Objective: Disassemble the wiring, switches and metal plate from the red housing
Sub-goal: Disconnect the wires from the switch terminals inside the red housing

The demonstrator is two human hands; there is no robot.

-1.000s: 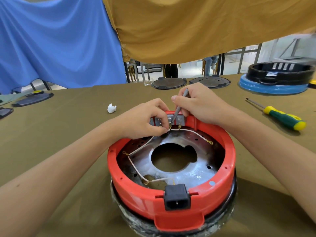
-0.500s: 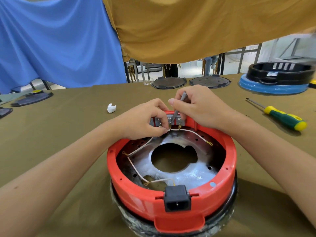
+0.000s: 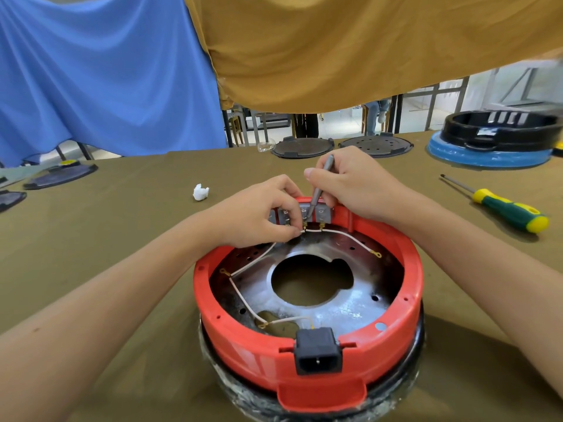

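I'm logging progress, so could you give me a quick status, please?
Left hand pinches white wire at switches. Right hand holds grey tool there. Nothing blocking.

Green-yellow screwdriver (white scrap apart)

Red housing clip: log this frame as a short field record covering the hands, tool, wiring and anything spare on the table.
left hand: pinches white wire at the switch terminals
right hand: grips thin grey tool, tip down at the terminals
red housing: metal plate inside, wires attached
black socket: on near rim
spare screwdriver: lying on table, right of housing
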